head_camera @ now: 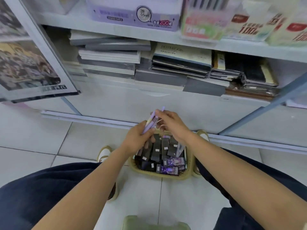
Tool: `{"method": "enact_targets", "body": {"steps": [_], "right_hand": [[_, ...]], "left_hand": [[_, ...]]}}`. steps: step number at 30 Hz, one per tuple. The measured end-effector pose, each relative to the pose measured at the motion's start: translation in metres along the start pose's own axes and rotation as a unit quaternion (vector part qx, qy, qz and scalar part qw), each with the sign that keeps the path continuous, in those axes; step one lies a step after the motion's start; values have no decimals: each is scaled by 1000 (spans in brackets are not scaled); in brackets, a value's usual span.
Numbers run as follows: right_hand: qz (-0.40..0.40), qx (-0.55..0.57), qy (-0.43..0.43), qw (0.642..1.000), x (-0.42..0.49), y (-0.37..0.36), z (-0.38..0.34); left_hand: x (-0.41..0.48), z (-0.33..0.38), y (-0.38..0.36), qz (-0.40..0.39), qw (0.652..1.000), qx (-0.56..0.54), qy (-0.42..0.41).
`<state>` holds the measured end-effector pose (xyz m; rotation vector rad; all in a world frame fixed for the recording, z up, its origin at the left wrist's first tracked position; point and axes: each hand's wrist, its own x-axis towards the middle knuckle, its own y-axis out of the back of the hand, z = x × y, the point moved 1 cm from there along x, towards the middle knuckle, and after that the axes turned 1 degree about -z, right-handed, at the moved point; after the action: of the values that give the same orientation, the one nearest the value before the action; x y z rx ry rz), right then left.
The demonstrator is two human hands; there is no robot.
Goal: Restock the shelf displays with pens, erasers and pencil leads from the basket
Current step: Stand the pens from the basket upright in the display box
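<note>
A yellow-green basket (167, 174) sits on the floor between my feet, filled with several black and purple small boxes (169, 169). Above its far rim my left hand (137, 138) grips a bundle of lilac pens (150, 124). My right hand (172, 124) pinches the top of one pen in that bundle, fingers curled around it. Overhead, a purple pencil-lead display box (132, 13) stands on the upper shelf.
The lower shelf holds stacked notebooks (109, 57) and dark-covered books (182, 63). Red-and-white product boxes (252, 25) line the upper shelf at right. A poster panel (25, 63) leans at left. A green stool edge (154, 224) lies at the bottom. White tiled floor surrounds the basket.
</note>
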<state>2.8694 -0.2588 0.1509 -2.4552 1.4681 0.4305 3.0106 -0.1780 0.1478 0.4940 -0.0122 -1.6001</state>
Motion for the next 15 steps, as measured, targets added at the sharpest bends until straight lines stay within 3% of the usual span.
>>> {"method": "enact_targets", "body": {"steps": [6,10,15], "right_hand": [[70,68,64,993,-36,12,-44],[110,152,116,975,-59,24,-69],[7,129,131,983,-88,32,-84]], "left_hand": [[-29,41,6,16,993,-117,-3],[-43,62,15,73,978,-194,-1],[-56,93,30,147,959,-241,-16]]}}
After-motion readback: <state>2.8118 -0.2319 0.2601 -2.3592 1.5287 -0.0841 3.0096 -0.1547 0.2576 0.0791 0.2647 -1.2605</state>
